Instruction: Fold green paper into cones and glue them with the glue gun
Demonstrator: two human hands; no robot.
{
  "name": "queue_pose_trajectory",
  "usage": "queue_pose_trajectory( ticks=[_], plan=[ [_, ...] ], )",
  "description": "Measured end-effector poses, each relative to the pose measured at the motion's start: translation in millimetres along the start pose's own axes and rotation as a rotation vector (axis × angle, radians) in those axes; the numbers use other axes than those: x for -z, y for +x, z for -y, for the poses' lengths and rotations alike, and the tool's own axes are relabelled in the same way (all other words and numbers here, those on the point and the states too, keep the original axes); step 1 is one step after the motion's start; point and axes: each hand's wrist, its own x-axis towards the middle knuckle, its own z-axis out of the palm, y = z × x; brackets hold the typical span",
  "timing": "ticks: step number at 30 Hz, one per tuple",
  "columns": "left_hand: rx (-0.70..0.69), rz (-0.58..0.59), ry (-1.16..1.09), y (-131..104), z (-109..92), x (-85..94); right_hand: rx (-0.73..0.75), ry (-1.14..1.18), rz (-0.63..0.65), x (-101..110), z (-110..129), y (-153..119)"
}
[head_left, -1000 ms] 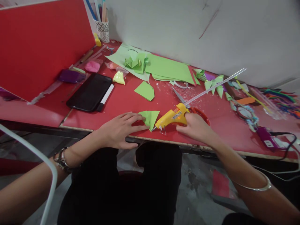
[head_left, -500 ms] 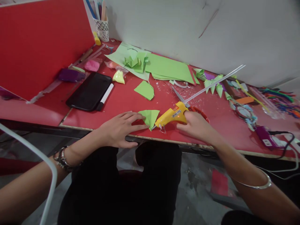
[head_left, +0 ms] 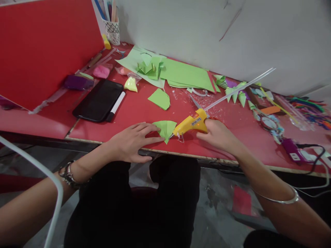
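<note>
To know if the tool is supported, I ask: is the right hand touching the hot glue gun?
Touching. The head view shows the right hand closed around the rear of the yellow hot glue gun, with no visible gap.

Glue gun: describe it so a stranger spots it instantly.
Find the red table, then the right hand near its front edge. That hand holds the glue gun, its nozzle pointed at a green paper piece. Only it pairs a yellow body with a long clear stick behind.

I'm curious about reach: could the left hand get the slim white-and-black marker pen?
Probably yes: the left hand is near, with nothing visible between it and the marker pen, though its fingers overlap creased green paper.
</note>
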Motion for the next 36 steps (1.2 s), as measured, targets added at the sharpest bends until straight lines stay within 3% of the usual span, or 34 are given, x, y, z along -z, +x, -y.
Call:
queue_pose_trajectory(
  ticks=[36],
  plan=[
    [0.013,0.013,-0.020,0,-1,1.8,-0.061,-0.051,-0.062,-4,-20,12]
  ],
)
